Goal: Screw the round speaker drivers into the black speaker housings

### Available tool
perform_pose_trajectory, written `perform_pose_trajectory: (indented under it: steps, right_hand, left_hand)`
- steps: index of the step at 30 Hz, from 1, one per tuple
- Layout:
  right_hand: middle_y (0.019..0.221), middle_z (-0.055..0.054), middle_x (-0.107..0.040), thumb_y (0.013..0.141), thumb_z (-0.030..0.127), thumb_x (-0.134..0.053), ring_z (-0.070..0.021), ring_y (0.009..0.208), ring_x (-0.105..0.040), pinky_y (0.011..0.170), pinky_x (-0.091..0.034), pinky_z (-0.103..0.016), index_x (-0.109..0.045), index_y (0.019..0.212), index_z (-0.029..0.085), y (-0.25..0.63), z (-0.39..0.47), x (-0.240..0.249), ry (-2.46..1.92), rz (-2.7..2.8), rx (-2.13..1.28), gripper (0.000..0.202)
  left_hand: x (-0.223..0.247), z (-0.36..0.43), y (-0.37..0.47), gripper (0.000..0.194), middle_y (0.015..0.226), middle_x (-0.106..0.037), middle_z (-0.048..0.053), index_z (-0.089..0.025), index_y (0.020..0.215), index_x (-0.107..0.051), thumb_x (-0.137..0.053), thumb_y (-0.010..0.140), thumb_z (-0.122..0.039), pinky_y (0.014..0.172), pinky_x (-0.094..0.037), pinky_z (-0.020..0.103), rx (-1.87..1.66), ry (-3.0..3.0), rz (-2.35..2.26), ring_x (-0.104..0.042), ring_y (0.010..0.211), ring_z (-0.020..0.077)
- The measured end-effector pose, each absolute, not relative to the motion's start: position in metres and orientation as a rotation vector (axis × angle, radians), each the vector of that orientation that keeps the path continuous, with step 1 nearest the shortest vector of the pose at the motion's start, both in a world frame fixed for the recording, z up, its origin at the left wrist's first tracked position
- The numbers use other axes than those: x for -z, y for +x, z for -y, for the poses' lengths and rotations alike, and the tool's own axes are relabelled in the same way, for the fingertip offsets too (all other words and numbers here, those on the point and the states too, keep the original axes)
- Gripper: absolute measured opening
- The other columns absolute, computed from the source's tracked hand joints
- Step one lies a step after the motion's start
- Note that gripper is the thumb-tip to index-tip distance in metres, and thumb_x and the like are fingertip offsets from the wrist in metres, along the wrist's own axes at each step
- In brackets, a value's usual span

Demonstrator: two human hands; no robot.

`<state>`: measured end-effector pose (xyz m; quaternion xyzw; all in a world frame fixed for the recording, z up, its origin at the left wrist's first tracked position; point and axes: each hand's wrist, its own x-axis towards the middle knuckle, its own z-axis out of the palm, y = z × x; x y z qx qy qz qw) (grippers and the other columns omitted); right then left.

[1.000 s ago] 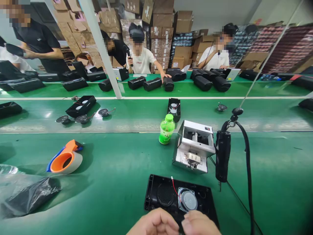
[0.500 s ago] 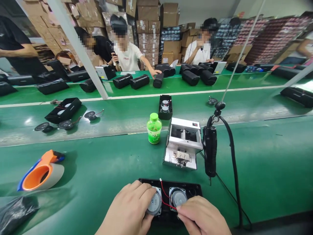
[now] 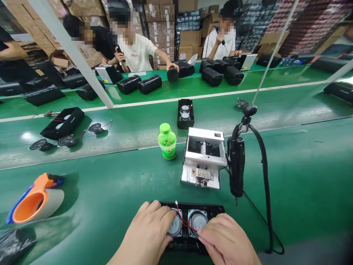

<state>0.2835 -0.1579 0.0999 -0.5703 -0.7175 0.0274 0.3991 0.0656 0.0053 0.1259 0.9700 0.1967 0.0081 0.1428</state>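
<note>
The green bench (image 3: 303, 165) has slid a little under the view since half a second ago. Just in front of the metal screw feeder (image 3: 203, 158) lies the black speaker shell (image 3: 213, 210), both drivers now seated. The left hand (image 3: 149, 235) presses the left driver (image 3: 174, 225). The right hand (image 3: 224, 243), apparently pinching the red wire (image 3: 185, 222), touches the right driver (image 3: 198, 220).

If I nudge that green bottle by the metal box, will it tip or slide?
The green bottle stands upright, taller than wide, so a high push would probably tip it. Once down, its round body would likely roll. It looks like light plastic, so a low nudge may slide it on the green mat.
</note>
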Motion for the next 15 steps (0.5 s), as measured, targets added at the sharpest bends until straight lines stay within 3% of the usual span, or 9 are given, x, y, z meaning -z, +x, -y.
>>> perform_pose_trajectory:
  steps: [7,15]
  right_hand:
    - [0.087,-0.002,-0.077,0.099,0.000,-0.060,-0.0162,0.076,-0.064,0.071,-0.052,-0.034,-0.067,0.110,0.018,0.2832,0.1609,-0.0947,-1.438,1.753,-0.128,0.021]
    - [0.085,-0.001,-0.075,0.101,0.003,-0.061,-0.0159,0.077,-0.062,0.073,-0.050,-0.033,-0.068,0.107,0.018,0.2799,0.1639,-0.0901,-1.489,1.703,-0.159,0.018]
  left_hand:
    - [-0.1320,-0.0017,0.0681,0.052,0.118,-0.082,0.003,-0.022,0.125,-0.070,-0.078,0.078,-0.004,0.077,-0.046,0.043,-0.013,2.896,-0.517,-0.067,0.093,0.0277]
    - [-0.1350,0.0023,0.0682,0.052,0.109,-0.081,0.003,-0.022,0.126,-0.073,-0.083,0.078,-0.005,0.077,-0.048,0.043,0.100,2.899,-0.585,-0.070,0.091,0.0290]
